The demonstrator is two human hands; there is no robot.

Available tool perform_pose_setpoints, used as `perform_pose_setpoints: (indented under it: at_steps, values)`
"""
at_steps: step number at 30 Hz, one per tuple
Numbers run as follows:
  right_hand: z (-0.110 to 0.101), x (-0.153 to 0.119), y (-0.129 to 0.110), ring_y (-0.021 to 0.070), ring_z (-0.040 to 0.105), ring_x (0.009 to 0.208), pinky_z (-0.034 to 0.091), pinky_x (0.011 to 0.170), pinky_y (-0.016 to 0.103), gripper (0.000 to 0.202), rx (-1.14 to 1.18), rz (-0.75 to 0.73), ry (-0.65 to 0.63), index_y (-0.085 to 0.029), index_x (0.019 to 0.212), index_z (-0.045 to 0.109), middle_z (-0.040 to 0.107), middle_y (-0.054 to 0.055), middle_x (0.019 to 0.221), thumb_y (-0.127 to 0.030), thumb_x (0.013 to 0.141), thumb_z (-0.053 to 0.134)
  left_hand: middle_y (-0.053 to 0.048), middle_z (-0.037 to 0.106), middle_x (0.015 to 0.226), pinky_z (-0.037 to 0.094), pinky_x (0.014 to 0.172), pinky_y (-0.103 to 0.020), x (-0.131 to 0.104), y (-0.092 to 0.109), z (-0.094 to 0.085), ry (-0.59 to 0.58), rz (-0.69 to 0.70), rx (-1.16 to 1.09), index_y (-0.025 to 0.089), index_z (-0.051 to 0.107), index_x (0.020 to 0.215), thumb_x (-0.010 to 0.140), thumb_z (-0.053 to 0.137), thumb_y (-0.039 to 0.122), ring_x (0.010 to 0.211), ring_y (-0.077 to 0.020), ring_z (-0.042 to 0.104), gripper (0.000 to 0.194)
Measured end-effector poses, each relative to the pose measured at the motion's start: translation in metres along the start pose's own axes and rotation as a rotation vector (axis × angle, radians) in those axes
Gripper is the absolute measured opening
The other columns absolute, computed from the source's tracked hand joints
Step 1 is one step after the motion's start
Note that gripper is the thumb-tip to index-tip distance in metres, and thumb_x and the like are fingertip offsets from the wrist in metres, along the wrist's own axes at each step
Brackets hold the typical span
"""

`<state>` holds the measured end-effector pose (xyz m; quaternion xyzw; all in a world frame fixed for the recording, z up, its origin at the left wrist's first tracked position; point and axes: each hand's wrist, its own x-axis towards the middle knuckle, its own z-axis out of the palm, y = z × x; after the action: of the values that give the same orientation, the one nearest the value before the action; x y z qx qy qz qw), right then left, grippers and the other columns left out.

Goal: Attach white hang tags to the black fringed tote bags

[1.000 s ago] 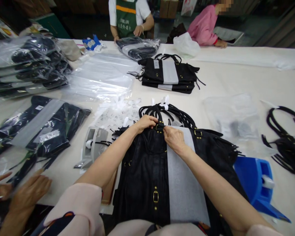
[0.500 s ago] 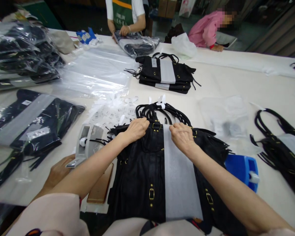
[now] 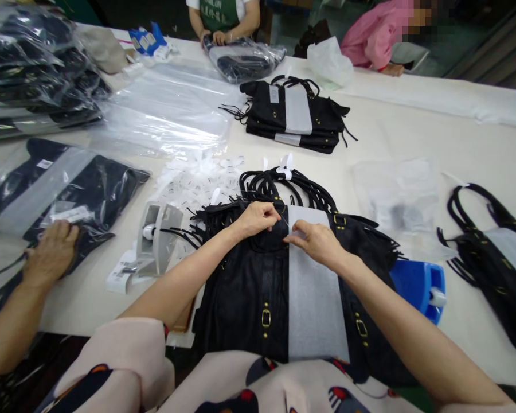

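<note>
A black fringed handbag (image 3: 241, 298) with brass buckles lies before me, a grey-white wrap band (image 3: 316, 298) running down its middle. My left hand (image 3: 260, 219) is over the bag's top edge, finger and thumb pinched together. From its fingertips a thin thread (image 3: 284, 218) slants toward my right hand. Above the band, my right hand (image 3: 313, 241) has its fingers curled in; anything it holds is too small to make out. Looped black handles (image 3: 313, 186) with a white tie (image 3: 285, 165) rise behind both hands.
At left another person's hand (image 3: 54, 252) presses on a plastic-wrapped bag (image 3: 81, 198). A grey tape dispenser (image 3: 159, 238) and blue dispenser (image 3: 419, 289) flank my bag. Clear plastic sleeves (image 3: 167, 109), stacked black bags (image 3: 292, 115) and a bag (image 3: 494, 269) lie around. Co-workers stand opposite.
Both my hands have moved from gripping the bag's top edge to close together near the band, with a thread showing. The co-worker's hand left the grey dispenser for the wrapped bag.
</note>
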<state>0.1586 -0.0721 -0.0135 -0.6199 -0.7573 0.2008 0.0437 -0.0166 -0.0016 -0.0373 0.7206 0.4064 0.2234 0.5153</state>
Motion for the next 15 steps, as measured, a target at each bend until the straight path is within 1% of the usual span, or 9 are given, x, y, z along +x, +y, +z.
perform_pose_setpoints:
  at_steps: [1, 2, 4, 6, 7, 9, 11, 12, 15]
  values:
    - [0.005, 0.003, 0.007, 0.0144, 0.05, 0.056, 0.035, 0.056, 0.025, 0.029, 0.113, 0.051, 0.003, -0.019, 0.089, 0.056, 0.055, -0.001, 0.06, -0.046, 0.078, 0.052, 0.0, 0.058, 0.064, 0.039, 0.052, -0.019, 0.001, -0.002, 0.002, 0.005, -0.029, -0.048, 0.014, 0.052, 0.06, 0.066, 0.049, 0.012, 0.051, -0.0073, 0.05, 0.007]
    - [0.01, 0.004, 0.013, 0.0135, 0.049, 0.054, 0.035, 0.055, 0.024, 0.031, 0.208, 0.099, 0.036, -0.02, 0.095, 0.054, 0.055, -0.002, 0.061, -0.046, 0.078, 0.053, 0.002, 0.055, 0.059, 0.038, 0.051, -0.019, 0.001, -0.004, 0.004, 0.019, -0.046, -0.074, 0.013, 0.053, 0.061, 0.067, 0.051, 0.015, 0.05, -0.0074, 0.049, 0.006]
    - [0.018, 0.005, 0.024, 0.0132, 0.05, 0.056, 0.037, 0.055, 0.025, 0.036, 0.319, 0.16, 0.16, -0.019, 0.102, 0.05, 0.057, 0.0, 0.068, -0.044, 0.076, 0.054, 0.003, 0.053, 0.056, 0.038, 0.051, -0.019, 0.0, -0.007, 0.006, 0.053, -0.052, -0.092, 0.013, 0.055, 0.063, 0.066, 0.055, 0.02, 0.052, -0.0077, 0.049, 0.008]
    - [0.022, 0.003, 0.031, 0.0143, 0.052, 0.063, 0.04, 0.06, 0.027, 0.036, 0.37, 0.164, 0.258, -0.018, 0.102, 0.05, 0.06, 0.002, 0.08, -0.042, 0.075, 0.055, 0.002, 0.056, 0.06, 0.039, 0.053, -0.02, -0.002, -0.009, 0.007, 0.05, -0.057, -0.119, 0.013, 0.058, 0.068, 0.063, 0.062, 0.024, 0.055, -0.0081, 0.049, 0.013]
    - [0.024, 0.002, 0.033, 0.0151, 0.054, 0.068, 0.041, 0.064, 0.028, 0.033, 0.406, 0.139, 0.274, -0.019, 0.099, 0.051, 0.06, 0.003, 0.084, -0.04, 0.075, 0.055, 0.002, 0.057, 0.062, 0.04, 0.055, -0.02, -0.002, -0.009, 0.007, 0.044, -0.063, -0.137, 0.012, 0.059, 0.071, 0.06, 0.065, 0.025, 0.057, -0.0084, 0.05, 0.018]
    - [0.027, -0.001, 0.034, 0.0164, 0.056, 0.076, 0.043, 0.071, 0.03, 0.026, 0.506, 0.083, 0.279, -0.019, 0.092, 0.053, 0.061, 0.004, 0.088, -0.038, 0.074, 0.056, 0.001, 0.06, 0.065, 0.042, 0.057, -0.021, -0.003, -0.011, 0.009, 0.054, -0.075, -0.161, 0.012, 0.06, 0.074, 0.058, 0.066, 0.023, 0.059, -0.0093, 0.053, 0.02]
    - [0.028, -0.002, 0.034, 0.0167, 0.058, 0.077, 0.045, 0.073, 0.031, 0.023, 0.652, 0.095, 0.278, -0.02, 0.086, 0.055, 0.062, 0.003, 0.086, -0.037, 0.072, 0.058, 0.001, 0.061, 0.065, 0.044, 0.058, -0.021, -0.002, -0.012, 0.011, 0.09, -0.088, -0.169, 0.013, 0.061, 0.072, 0.06, 0.061, 0.018, 0.059, -0.0096, 0.055, 0.013]
    - [0.028, -0.002, 0.033, 0.0167, 0.059, 0.073, 0.046, 0.07, 0.032, 0.023, 0.746, 0.131, 0.265, -0.02, 0.084, 0.055, 0.062, 0.002, 0.083, -0.038, 0.07, 0.06, 0.001, 0.06, 0.063, 0.044, 0.058, -0.021, -0.002, -0.012, 0.013, 0.109, -0.096, -0.173, 0.013, 0.061, 0.071, 0.061, 0.059, 0.015, 0.058, -0.0095, 0.055, 0.01]
    - [0.023, 0.0, 0.029, 0.0163, 0.06, 0.058, 0.049, 0.057, 0.03, 0.028, 1.051, 0.291, 0.188, -0.021, 0.08, 0.056, 0.062, 0.0, 0.069, -0.039, 0.062, 0.066, 0.002, 0.059, 0.058, 0.044, 0.055, -0.02, 0.001, -0.01, 0.017, 0.142, -0.135, -0.212, 0.013, 0.059, 0.066, 0.061, 0.056, 0.012, 0.052, -0.0087, 0.056, 0.006]
